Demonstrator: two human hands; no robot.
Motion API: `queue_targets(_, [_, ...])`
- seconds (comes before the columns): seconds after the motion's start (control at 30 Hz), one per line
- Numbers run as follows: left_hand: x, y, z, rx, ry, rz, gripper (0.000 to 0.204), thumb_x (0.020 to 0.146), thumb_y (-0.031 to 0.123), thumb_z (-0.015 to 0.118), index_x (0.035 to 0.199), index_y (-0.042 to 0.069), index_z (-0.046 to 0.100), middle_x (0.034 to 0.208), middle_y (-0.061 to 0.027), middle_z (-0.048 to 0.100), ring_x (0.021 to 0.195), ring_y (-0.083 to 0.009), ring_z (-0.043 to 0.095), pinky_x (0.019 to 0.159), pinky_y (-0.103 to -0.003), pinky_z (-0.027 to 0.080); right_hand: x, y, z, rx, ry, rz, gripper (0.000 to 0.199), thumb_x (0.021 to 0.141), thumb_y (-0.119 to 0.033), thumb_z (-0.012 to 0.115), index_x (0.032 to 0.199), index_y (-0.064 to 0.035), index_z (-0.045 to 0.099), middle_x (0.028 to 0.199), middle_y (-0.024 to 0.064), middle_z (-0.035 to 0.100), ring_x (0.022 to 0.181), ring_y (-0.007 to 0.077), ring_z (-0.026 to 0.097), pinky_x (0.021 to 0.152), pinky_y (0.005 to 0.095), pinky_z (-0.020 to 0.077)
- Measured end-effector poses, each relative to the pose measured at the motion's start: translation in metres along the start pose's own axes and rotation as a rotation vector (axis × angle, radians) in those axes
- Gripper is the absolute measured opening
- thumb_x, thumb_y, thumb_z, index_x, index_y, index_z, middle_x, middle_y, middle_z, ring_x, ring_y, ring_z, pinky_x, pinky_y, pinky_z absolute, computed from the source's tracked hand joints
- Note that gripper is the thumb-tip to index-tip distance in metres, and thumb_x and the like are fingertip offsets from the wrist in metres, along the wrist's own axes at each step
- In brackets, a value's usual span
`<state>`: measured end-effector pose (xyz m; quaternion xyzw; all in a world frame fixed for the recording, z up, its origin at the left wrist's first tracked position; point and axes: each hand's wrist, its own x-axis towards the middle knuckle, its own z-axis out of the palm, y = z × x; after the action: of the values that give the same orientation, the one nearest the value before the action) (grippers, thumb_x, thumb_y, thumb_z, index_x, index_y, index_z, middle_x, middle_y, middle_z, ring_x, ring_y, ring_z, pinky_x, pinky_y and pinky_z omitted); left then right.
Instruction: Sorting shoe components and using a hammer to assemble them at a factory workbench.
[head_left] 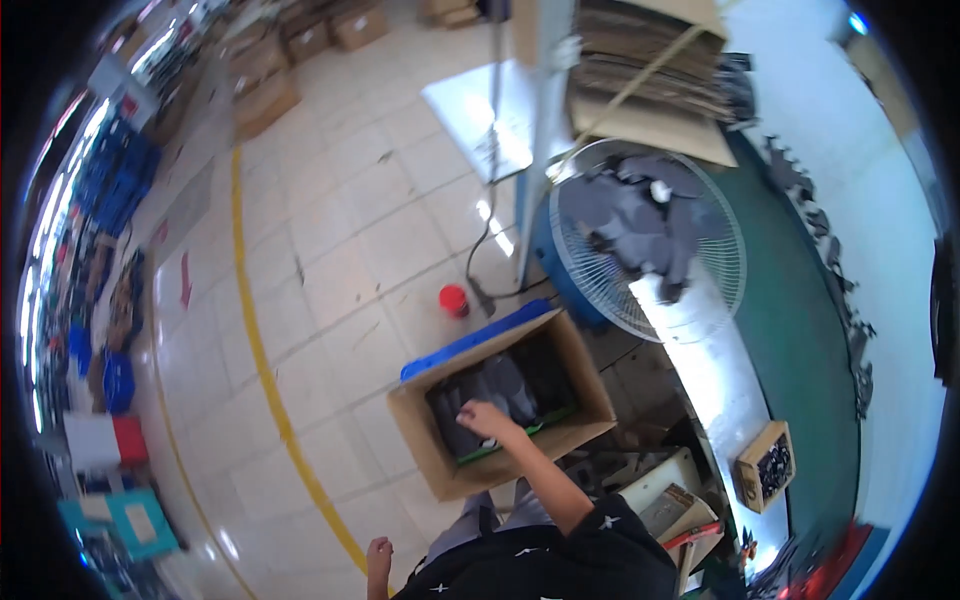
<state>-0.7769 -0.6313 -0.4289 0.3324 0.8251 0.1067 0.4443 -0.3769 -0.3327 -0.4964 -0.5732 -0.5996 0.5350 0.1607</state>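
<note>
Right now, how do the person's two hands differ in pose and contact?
The right hand reaches forward into the open brown cardboard box, fingers bent down on the dark grey pieces inside; the left hand hangs low beside the body over the pale tiled floor, touching nothing visible. The right arm is stretched out; the left barely shows. Both are bare.

Bright, even indoor light seen through a strong fisheye.

White glare is thrown across the pale floor tiles (330, 230) and along the worktable edge (700, 340); shadows are kept soft. Straight lines are bent toward the dark rim, where detail is smeared and slightly blurred.
</note>
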Motion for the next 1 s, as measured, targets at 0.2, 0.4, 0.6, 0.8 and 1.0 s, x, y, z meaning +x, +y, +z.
queue_targets(0.2, [0.045,0.377,0.078,-0.036,-0.077,0.806,0.021,0.095,0.014,0.057,0.11,0.0,0.062,0.1,-0.0152,0.067,0.089,-0.0189,0.064,0.078,-0.033,0.05,-0.154,-0.141,-0.285,0.419,0.738,-0.168,0.023,0.094,-0.018,0.055,0.093,0.0023,0.066,0.074,0.0099,0.066,0.069,0.0143,0.064,0.063,0.0304,0.0511])
queue_targets(0.4, [-0.053,0.677,0.227,0.115,-0.355,1.368,0.022,0.092,0.012,0.053,0.108,0.0,0.063,0.096,-0.0175,0.066,0.087,-0.0297,0.067,0.077,-0.034,0.052,-0.142,0.01,-0.461,-0.056,1.308,0.524,0.051,0.081,-0.025,0.069,0.116,0.007,0.05,0.109,0.0278,0.061,0.102,0.045,0.059,0.089,0.0485,0.0478])
queue_targets(0.6, [-0.028,0.75,0.376,-0.152,-0.82,0.116,0.033,0.088,0.03,0.064,0.109,0.006,0.06,0.092,-0.0118,0.064,0.075,-0.0262,0.067,0.068,-0.038,0.056,-0.114,0.057,-0.471,0.432,1.037,0.236,0.032,0.075,-0.014,0.07,0.101,0.0027,0.064,0.093,0.0149,0.065,0.078,0.0272,0.063,0.068,0.0372,0.0502])
queue_targets(0.8, [-0.005,0.708,0.388,-0.182,-0.68,0.594,0.018,0.091,0.019,0.063,0.103,0.007,0.058,0.087,-0.0039,0.066,0.071,-0.0135,0.063,0.053,-0.026,0.044,-0.204,0.005,-0.425,1.086,1.105,-0.229,0.023,0.088,-0.008,0.057,0.108,-0.0006,0.063,0.089,0.0059,0.063,0.075,0.0163,0.057,0.063,0.0283,0.0452])
queue_targets(1.0, [-0.138,0.689,0.333,0.093,-1.232,0.822,0.02,0.093,0.011,0.061,0.111,0.005,0.057,0.094,-0.0027,0.065,0.086,-0.0097,0.06,0.071,-0.023,0.047,-0.288,-0.02,-0.365,1.392,0.966,-0.313,0.033,0.093,-0.01,0.054,0.124,0.0024,0.052,0.113,0.0098,0.063,0.102,0.0146,0.059,0.089,0.0279,0.0468])
